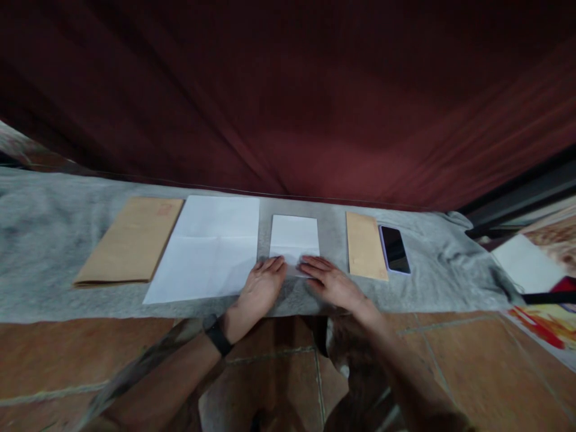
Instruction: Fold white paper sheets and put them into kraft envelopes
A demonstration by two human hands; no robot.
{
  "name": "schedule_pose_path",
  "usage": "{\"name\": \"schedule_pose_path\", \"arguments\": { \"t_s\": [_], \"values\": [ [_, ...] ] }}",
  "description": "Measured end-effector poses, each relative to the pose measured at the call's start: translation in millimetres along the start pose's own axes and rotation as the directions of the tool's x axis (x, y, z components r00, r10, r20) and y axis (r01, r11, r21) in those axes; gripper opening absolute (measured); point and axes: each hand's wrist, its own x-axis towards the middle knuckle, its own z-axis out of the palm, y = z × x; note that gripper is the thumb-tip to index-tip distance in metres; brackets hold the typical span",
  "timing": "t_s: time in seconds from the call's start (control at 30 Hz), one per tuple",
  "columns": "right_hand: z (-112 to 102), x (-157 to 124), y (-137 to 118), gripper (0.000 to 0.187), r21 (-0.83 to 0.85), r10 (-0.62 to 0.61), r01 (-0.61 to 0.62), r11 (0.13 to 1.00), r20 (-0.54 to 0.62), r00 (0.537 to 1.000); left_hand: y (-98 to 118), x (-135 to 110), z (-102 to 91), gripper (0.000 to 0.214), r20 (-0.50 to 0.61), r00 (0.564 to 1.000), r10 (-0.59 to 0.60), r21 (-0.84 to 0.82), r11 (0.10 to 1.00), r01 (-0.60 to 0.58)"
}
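Note:
A small white folded sheet of paper (294,234) lies on a grey cloth in front of me, with a crease across it. My left hand (265,277) rests on its lower left edge, the fingers stretched and close together. On the lower right part, my right hand (330,279) lies flat with its fingers extended and slightly apart. Both hands press on the paper from above; the undersides of the fingers are hidden. Left of it is a larger white sheet (209,252) with a crosswise crease. A small brown envelope (365,246) lies to the right.
A large brown envelope (130,240) is at the left, beside the big sheet. A phone (395,249) with a purple edge lies right of the small envelope. The grey cloth (432,264) covers a narrow bench-like surface. Dark red fabric (288,108) hangs behind it.

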Motion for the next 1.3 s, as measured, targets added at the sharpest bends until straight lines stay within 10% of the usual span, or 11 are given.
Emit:
{"name": "schedule_pose_path", "arguments": {
  "t_s": [0.4, 0.63, 0.97, 1.3],
  "values": [
    [-2.7, 4.4, 20.1, 0.036, 0.427, 0.410, -0.368, 0.826, -0.007, 0.912, -20.8, 7.8, -9.9, 0.020, 0.066, 0.945, -0.319, -0.498, 0.811, 0.309],
    [11.8, 17.9, 30.0, 0.036, 0.531, 0.493, -0.374, 0.761, -0.099, 0.864, -27.0, 12.8, -7.2, 0.020, 0.047, 0.923, -0.383, -0.478, 0.802, 0.358],
    [4.4, 35.9, 12.7, 0.035, 0.094, 0.612, -0.610, 0.787, -0.238, 0.754, -13.2, 27.0, -17.5, 0.033, 0.046, 0.865, -0.500, -0.094, 0.860, 0.502],
    [3.4, 47.3, 10.5, 0.036, -0.069, 0.636, -0.662, 0.746, -0.221, 0.739, -13.7, 37.1, -15.7, 0.039, 0.040, 0.843, -0.537, -0.150, 0.830, 0.537]
  ]
}}
